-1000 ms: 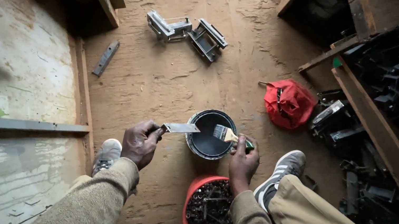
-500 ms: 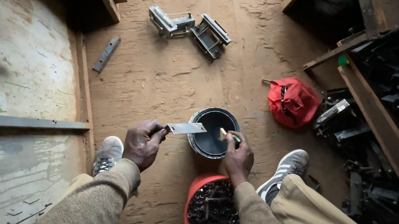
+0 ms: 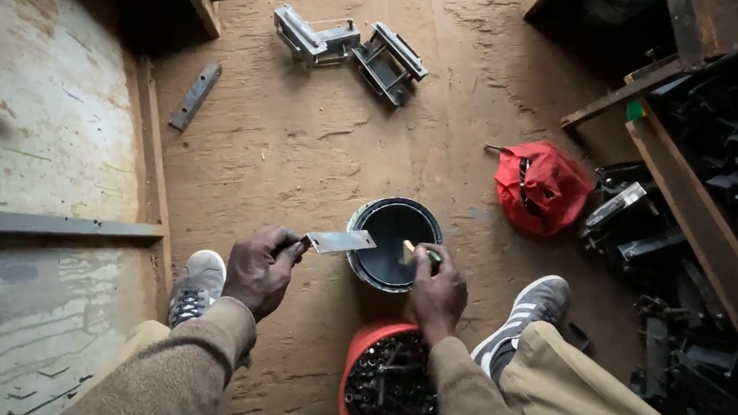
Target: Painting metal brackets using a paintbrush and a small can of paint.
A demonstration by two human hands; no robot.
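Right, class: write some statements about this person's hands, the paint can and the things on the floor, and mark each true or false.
1. The left hand holds a flat metal piece over the can's rim. True.
2. The right hand holds a brush at the black can. True.
3. The red basket holds fruit. False: dark metal parts.
4. The red bag lies left of the can. False: right of it.

Metal strip [image 3: 339, 241] over black can [image 3: 393, 241]

The right hand [image 3: 436, 292] hides most of the brush [image 3: 414, 251]; the red basket [image 3: 365, 355] is cut off below.
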